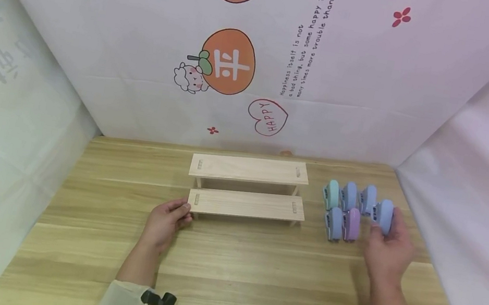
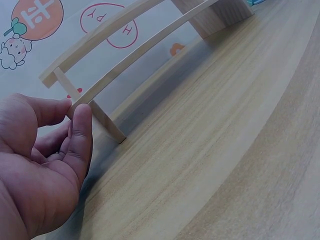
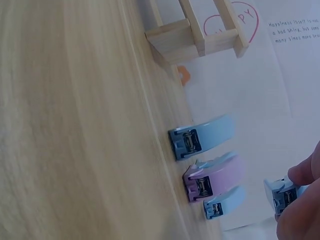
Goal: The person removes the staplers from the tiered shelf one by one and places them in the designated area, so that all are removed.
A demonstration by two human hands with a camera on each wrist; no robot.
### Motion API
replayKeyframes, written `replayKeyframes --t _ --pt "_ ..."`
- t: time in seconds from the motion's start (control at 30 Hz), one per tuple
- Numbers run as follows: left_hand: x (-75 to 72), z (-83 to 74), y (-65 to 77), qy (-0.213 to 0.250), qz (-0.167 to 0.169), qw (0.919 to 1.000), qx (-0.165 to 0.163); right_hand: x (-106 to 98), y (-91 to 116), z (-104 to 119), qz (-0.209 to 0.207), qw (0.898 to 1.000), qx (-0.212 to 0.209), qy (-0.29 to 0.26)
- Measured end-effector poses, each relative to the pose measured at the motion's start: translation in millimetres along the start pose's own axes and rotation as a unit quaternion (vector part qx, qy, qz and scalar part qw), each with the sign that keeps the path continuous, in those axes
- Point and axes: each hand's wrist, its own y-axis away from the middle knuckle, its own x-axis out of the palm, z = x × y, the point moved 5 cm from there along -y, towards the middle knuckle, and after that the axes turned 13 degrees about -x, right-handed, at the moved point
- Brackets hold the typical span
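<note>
My left hand (image 1: 166,222) pinches the left front corner of a two-step wooden shelf (image 1: 246,204) between thumb and fingers. In the left wrist view, the thumb and fingertips meet at the end of the lower board (image 2: 135,54). On the right, my right hand (image 1: 390,252) grips a light blue mini stapler (image 1: 385,214) above the table. Beside it stand several more staplers in two rows: a mint one (image 1: 332,194) and two blue ones in back, a blue one (image 1: 334,223) and a purple one (image 1: 351,224) in front. My palm partly hides the held stapler (image 3: 281,194) in the right wrist view.
A wood-grain table (image 1: 236,272) lies under everything. Behind it rises a white printed cloth (image 1: 338,129), with more white cloth hanging at the left and right sides. Dark straps with small cameras (image 1: 159,300) sit at both wrists.
</note>
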Motion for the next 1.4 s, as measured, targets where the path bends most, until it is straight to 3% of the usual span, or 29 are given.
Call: replayKeyframes --t 0.47,0.83,1.4 --pt "-0.6 0.4 -1.3 0.002 0.002 1.0 -0.006 -2.4 0.7 -18.3 0.03 0.998 0.05 0.035" --pt "-0.1 -0.1 -1.3 -0.002 0.005 1.0 0.003 -1.9 4.3 -31.1 0.055 0.993 0.097 0.024" --pt "0.4 -0.5 -1.0 0.0 0.012 0.9999 -0.004 1.8 5.7 -47.9 0.097 0.984 0.132 0.064"
